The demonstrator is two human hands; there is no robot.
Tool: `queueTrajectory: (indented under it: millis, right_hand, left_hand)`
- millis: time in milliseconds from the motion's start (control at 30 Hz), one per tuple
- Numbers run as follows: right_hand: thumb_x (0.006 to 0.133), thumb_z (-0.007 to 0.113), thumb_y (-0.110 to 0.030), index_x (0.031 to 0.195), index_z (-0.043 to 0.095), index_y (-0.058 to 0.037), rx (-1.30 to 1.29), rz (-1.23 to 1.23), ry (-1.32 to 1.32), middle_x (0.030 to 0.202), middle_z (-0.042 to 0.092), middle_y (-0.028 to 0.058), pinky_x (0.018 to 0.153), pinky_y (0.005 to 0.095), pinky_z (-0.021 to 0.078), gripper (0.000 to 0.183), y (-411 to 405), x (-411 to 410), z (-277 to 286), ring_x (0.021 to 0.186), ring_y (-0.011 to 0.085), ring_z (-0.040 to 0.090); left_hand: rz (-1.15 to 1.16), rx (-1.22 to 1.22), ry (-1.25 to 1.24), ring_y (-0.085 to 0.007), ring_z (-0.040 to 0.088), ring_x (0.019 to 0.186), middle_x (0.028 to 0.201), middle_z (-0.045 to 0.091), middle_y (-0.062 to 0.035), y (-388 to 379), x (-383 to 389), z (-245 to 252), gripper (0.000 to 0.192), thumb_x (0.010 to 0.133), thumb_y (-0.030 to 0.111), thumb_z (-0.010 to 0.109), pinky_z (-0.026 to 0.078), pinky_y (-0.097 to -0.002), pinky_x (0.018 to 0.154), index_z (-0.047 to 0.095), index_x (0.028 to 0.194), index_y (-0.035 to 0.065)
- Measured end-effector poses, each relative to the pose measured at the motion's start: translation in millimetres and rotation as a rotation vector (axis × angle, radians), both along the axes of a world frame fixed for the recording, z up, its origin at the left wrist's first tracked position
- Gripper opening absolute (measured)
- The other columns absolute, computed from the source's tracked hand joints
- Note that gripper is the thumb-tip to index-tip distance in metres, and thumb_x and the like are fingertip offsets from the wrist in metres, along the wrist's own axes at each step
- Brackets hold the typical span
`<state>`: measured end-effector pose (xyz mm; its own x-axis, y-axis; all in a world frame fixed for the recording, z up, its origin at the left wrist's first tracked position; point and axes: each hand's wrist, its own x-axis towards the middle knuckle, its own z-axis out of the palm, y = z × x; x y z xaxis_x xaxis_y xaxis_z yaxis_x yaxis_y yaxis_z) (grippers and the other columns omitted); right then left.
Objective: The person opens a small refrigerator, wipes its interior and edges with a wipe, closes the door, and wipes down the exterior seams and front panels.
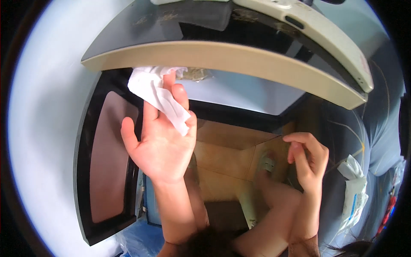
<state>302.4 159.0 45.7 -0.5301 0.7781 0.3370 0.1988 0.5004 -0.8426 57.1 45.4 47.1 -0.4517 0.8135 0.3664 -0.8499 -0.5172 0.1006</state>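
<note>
My left hand (165, 147) is palm up under the beige front edge (218, 57) of a dark-topped table. A crumpled white tissue (151, 86) lies across its fingers, caught between them. The tissue's upper end and some fingertips reach the shadow beneath the edge. My right hand (308, 157) hangs in the air to the right, fingers loosely bent, with nothing visible in it. Just behind the left fingertips, a clear plastic packet (194, 74) rests on the pale lower shelf (231, 93).
Stains mark the glossy tabletop (199, 29), where a white plastic object (308, 22) with a dark slot lies. A black-framed side panel (112, 160) stands left. Right, a wipes-like pack (354, 196) sits on grey upholstery (382, 154). A blue plastic bag (141, 237) is lower left.
</note>
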Motion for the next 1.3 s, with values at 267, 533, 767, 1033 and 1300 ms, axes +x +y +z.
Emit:
queueTrajectory:
  millis: [267, 533, 767, 1033, 1300]
  right_hand:
    - [0.084, 0.050, 0.006, 0.090, 0.068, 0.0048, -0.006, 0.015, -0.031, 0.068, 0.061, 0.0081, 0.051, 0.0237, 0.0394, 0.019, -2, -9, -5, 0.053, 0.0103, 0.054]
    - [0.089, 0.050, 0.001, 0.091, 0.066, 0.0060, 0.080, -0.027, -0.075, 0.067, 0.060, 0.0070, 0.049, 0.0229, 0.0347, 0.017, -2, -6, -5, 0.051, 0.0095, 0.052]
    - [0.090, 0.051, 0.000, 0.092, 0.066, 0.0063, 0.102, -0.013, -0.080, 0.069, 0.061, 0.0079, 0.048, 0.0233, 0.0348, 0.016, 2, -3, -15, 0.051, 0.0097, 0.051]
    - [0.095, 0.046, -0.002, 0.098, 0.064, 0.0046, 0.124, -0.001, -0.103, 0.058, 0.051, 0.0026, 0.051, 0.0226, 0.0315, 0.019, 4, -2, -16, 0.051, 0.0075, 0.046]
    - [0.088, 0.049, 0.005, 0.093, 0.066, 0.0054, 0.031, -0.008, -0.050, 0.063, 0.056, 0.0049, 0.049, 0.0231, 0.0349, 0.018, 3, -6, -8, 0.052, 0.0093, 0.051]
  left_hand:
    - [0.009, 0.027, 0.032, -0.0180, 0.056, 0.115, 0.152, 0.040, -0.0053, -2, -13, -2, 0.071, 0.091, 0.033, 0.058, 0.044, -0.0357, 0.091, 0.033, 0.151, 0.0045]
    - [-0.003, 0.055, 0.077, -0.0060, 0.061, 0.092, 0.155, 0.037, 0.0039, 3, -15, 5, 0.072, 0.089, 0.017, 0.061, 0.046, -0.0294, 0.083, 0.030, 0.153, 0.0034]
    - [0.081, 0.177, 0.109, -0.0051, 0.064, 0.079, 0.158, 0.034, 0.0017, 6, -21, -3, 0.070, 0.090, 0.007, 0.056, 0.050, -0.0239, 0.078, 0.028, 0.154, 0.0056]
    - [0.204, 0.140, 0.214, -0.0055, 0.065, 0.068, 0.159, 0.031, -0.0003, -9, -36, 5, 0.073, 0.088, 0.004, 0.056, 0.052, -0.0213, 0.069, 0.025, 0.154, 0.0018]
    - [0.287, 0.079, 0.242, -0.0081, 0.057, 0.074, 0.157, 0.036, -0.0092, -10, -40, 8, 0.067, 0.093, 0.021, 0.054, 0.047, -0.0254, 0.067, 0.028, 0.152, -0.0004]
